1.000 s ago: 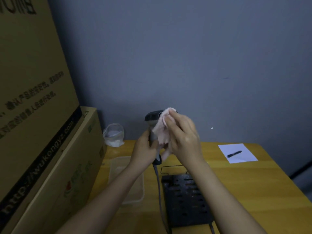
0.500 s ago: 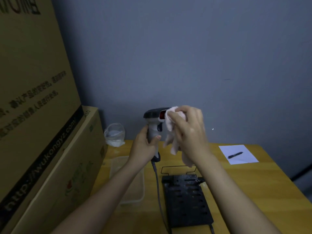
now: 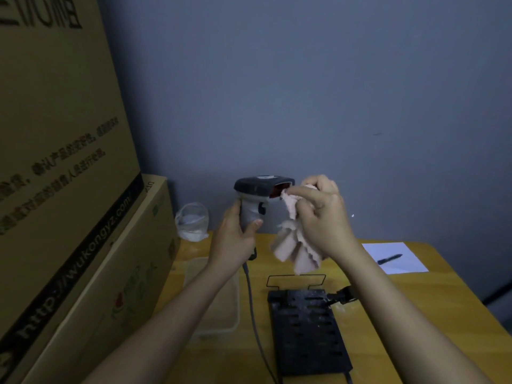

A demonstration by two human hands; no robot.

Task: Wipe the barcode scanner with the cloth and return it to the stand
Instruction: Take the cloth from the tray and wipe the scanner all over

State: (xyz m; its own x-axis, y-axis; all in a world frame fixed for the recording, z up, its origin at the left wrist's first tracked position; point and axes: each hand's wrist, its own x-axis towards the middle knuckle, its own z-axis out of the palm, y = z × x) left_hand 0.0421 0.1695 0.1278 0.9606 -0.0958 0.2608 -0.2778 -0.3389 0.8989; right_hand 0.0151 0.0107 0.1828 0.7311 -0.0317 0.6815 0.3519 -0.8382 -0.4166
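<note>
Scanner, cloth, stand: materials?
Barcode scanner: looks like molded plastic, matte dark head over a pale grey handle, red window at the front. Cloth: soft pink fabric, likely microfibre; it hangs in limp folds with frayed-looking edges. Stand: black slotted plate with a thin wire loop, probably painted metal.

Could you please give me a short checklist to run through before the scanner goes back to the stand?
1. Firm hold on the scanner: ok. The left hand wraps the grip of the barcode scanner.
2. Cloth on the scan window: ok. The right hand presses the pink cloth at the red window.
3. Whole scanner wiped: cannot tell. Its far side is hidden.
4. Stand free to take it: ok. Nothing sits in the wire holder of the black stand.
5. Cable clear: ok. The grey cable hangs left of the stand, not across it.
</note>
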